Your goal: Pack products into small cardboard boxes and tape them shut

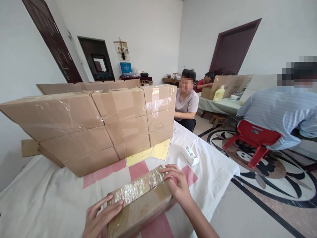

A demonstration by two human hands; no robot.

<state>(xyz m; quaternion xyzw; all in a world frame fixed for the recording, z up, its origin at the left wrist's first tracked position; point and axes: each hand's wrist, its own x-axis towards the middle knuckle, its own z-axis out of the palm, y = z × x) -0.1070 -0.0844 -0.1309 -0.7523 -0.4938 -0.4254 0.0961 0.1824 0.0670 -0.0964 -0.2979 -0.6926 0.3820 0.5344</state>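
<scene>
A small, long cardboard box lies on the table in front of me, with a wrinkled strip of shiny clear packing tape along its top. At the box's left end, my left hand grips it, two fingers reaching over the top edge onto the tape. My right hand is closed at the opposite end, its bent fingertips pressed on the tape's far end. The left thumb is hidden. A white tape dispenser sits beyond my right hand.
Stacked cardboard boxes form a wall across the table. Yellow sheets lie at its foot on a pink and white cloth. A person sits beyond; another, in a light blue shirt, sits on a red chair at right.
</scene>
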